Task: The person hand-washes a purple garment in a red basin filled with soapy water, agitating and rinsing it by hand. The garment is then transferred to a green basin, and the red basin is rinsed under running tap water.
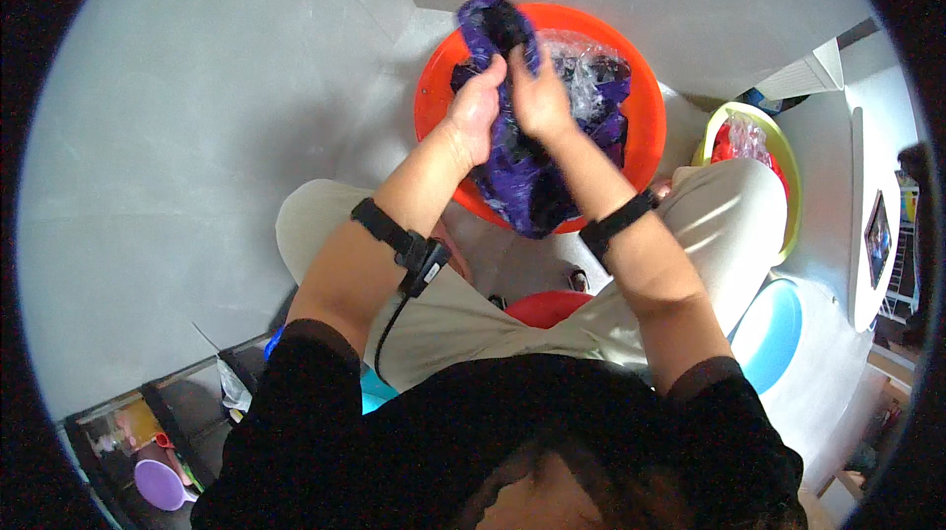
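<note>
A wet purple-and-black patterned cloth or garment [526,190] is bunched over the orange basin [650,116] before me. My left hand [477,105] grips one side of the raised part, thumb up. Facing it, my right hand [541,98] is on the same cloth and slightly blurred. Above my fingers, a fold of the cloth loops past the basin's far rim. More of the fabric hangs below my hands and across the near rim. Behind my right hand, clear, glossy water or plastic [587,79] covers part of the cloth; I cannot tell which.
Grey walls [170,124] rise left and ahead. On the right stand a yellow-green tub [792,212] with red contents and a light-blue basin [776,338]. A red round thing [547,308] lies between my legs. A purple cup [161,484] sits at lower left.
</note>
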The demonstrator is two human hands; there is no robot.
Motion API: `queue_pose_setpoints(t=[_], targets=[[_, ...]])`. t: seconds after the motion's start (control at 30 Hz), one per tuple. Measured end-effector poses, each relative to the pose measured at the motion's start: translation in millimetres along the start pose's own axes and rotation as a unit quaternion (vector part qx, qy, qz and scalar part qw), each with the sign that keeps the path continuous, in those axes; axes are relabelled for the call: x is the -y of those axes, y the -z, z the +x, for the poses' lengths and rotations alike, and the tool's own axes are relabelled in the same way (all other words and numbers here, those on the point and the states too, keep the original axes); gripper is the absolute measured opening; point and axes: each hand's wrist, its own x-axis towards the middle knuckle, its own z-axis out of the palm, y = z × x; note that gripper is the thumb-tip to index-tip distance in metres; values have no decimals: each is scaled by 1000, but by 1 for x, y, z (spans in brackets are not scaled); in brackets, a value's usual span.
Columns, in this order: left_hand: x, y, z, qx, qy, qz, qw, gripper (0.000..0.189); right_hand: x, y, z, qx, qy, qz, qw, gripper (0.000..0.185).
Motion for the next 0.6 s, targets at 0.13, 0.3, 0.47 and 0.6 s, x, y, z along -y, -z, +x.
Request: queue_pose_setpoints(t=[0.13,0.3,0.47,0.6], targets=[[-2,0,0,39,2,-4,999,51,10,16,4,2,-134,-76,988,65],[-7,3,-5,19,16,22,999,57,-1,7,-8,18,7,-78,997,58],[-19,7,-13,144,-30,-53,988,47,-69,42,40,-141,-163,262,941,61],[-32,13,-23,103,-73,-57,990,45,-101,53,49,59,-167,485,856,49]])
